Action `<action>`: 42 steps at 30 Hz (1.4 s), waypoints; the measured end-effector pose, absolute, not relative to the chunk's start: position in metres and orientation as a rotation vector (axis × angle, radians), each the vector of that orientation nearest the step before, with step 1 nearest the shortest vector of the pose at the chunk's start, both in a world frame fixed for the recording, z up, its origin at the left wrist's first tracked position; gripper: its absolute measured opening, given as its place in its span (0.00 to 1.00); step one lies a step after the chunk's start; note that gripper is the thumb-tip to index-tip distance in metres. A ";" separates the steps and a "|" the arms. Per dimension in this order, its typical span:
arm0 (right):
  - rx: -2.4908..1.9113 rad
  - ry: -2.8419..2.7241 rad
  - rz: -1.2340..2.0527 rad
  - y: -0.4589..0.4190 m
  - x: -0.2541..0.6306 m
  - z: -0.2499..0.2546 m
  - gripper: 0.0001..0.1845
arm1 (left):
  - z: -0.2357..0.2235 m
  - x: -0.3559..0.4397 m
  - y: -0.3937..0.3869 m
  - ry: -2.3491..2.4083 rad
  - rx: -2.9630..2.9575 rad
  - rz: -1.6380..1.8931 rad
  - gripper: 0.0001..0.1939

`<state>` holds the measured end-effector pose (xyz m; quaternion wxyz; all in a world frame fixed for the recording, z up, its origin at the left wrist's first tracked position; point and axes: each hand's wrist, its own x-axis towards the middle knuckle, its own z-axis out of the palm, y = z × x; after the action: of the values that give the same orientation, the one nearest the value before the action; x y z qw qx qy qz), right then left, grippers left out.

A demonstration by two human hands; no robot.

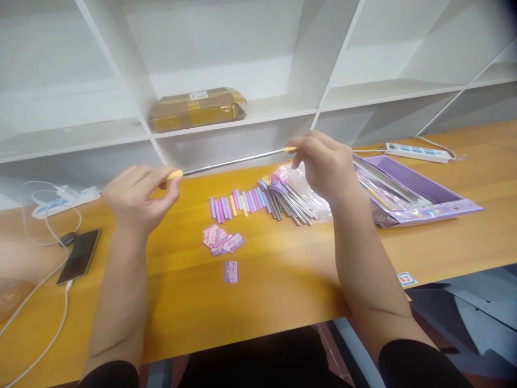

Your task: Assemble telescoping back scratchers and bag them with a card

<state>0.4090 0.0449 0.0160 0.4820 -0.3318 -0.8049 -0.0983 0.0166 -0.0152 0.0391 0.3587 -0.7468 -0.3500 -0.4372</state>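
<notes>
Slim telescopic rod (242, 160) held in the air between two pinching hands

The yellow handle (175, 175) of the rod is pinched by the left hand (139, 199), with thumb and forefinger closed around it and no gap left. The yellow tip (289, 149) at the other end is gripped by the fingertips of the right hand (325, 161); how many fingers are pressed on it cannot be seen, since the hand is turned away. The rod is kept above the desk (283, 302), almost level, slightly higher at the right.

By its thinness, the rod can be judged light and stiff along its length, but easily bent if it is pushed sideways. The bare metal is likely to be slippery, so a hold is better taken on the yellow ends than on the shaft.

Beneath the rod, a row of coloured sleeves (243, 203) is laid on the desk. Just beside them, metal rods with claw-shaped heads (294, 202) are heaped against a clear plastic bag (323, 207). Nearer the body, a pile of small printed cards (218, 241) and a single card (231, 272) are seen. At the right, more rods are contained in a purple box (407, 175).
</notes>
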 end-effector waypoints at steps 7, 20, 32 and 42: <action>-0.774 -1.939 -0.443 0.035 0.399 0.019 0.20 | 0.042 0.024 -0.022 -0.948 -1.908 -1.182 0.05; -0.777 -1.922 -0.527 0.015 0.381 0.018 0.18 | 0.071 0.011 -0.073 -1.022 -1.916 -1.086 0.04; -0.852 -1.963 -0.544 0.013 0.392 0.026 0.16 | 0.062 0.008 -0.058 -1.011 -1.963 -1.146 0.08; -0.827 -2.140 -0.537 -0.012 0.349 0.017 0.18 | 0.031 0.070 -0.049 -1.071 -2.044 -1.211 0.08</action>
<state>0.3493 -0.0117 0.0171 0.3826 -0.3242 -0.8392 -0.2104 0.0697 -0.0485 0.0313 0.2645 -0.7564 -0.3962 -0.4482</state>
